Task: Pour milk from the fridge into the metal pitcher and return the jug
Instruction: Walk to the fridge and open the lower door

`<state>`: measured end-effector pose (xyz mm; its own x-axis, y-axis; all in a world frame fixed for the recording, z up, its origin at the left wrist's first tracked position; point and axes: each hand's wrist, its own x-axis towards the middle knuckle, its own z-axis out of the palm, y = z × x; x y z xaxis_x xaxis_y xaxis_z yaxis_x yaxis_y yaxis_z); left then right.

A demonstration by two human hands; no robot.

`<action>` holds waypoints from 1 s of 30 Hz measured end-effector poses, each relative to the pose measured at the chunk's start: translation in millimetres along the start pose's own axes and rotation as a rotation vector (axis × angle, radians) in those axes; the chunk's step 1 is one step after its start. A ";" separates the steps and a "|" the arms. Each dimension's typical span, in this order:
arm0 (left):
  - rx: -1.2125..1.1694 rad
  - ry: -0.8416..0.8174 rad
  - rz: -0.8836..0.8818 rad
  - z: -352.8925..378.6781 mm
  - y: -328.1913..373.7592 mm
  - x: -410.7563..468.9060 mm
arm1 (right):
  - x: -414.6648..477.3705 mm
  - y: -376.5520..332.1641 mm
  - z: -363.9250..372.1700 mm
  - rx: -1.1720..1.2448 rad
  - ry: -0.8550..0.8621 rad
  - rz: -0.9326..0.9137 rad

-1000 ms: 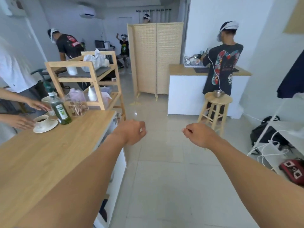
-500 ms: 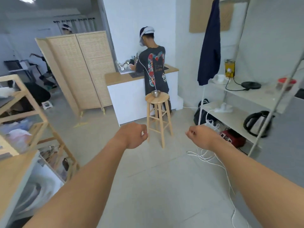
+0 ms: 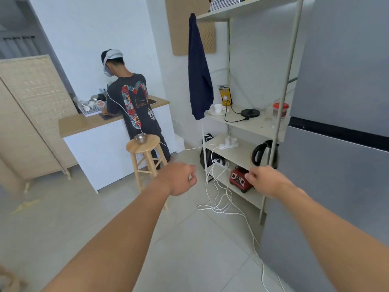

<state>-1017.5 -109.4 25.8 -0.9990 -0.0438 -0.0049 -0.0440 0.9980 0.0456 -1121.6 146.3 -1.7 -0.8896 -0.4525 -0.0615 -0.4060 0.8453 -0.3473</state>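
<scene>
The grey two-door fridge (image 3: 341, 161) fills the right side of the head view, both doors closed. My left hand (image 3: 179, 179) and my right hand (image 3: 266, 180) are held out in front of me at mid frame, each loosely curled with nothing in it. My right hand is a short way left of the fridge's edge and does not touch it. Neither the milk jug nor the metal pitcher is in view.
A white shelf rack (image 3: 240, 123) beside the fridge holds a black kettle (image 3: 264, 153), a red appliance (image 3: 240, 180) and a cup. White cables (image 3: 223, 203) trail over the tiled floor. A person (image 3: 132, 106) stands at a counter behind a wooden stool (image 3: 145, 157) bearing a metal bowl.
My view has swung right, from the wooden counter and room towards the shelf rack and fridge, which now fills the right side. Both hands stay out in front, still curled.
</scene>
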 end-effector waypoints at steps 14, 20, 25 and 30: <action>-0.038 0.023 0.309 -17.5 85.2 124.6 | -8.6 93.5 -42.0 0.012 0.117 0.285; -0.066 -0.001 0.437 -9.1 111.2 178.0 | -2.6 120.0 -51.1 0.030 0.203 0.393; -0.124 0.047 0.570 -15.7 124.9 229.0 | 23.8 136.9 -65.6 0.015 0.263 0.419; -0.135 0.214 0.731 -30.4 136.6 289.7 | 73.8 139.7 -71.1 0.010 0.399 0.422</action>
<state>-1313.0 12.8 60.9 -0.7528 0.6023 0.2656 0.6406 0.7632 0.0848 -1258.8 251.2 11.7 -0.9848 0.0670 0.1600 0.0015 0.9257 -0.3782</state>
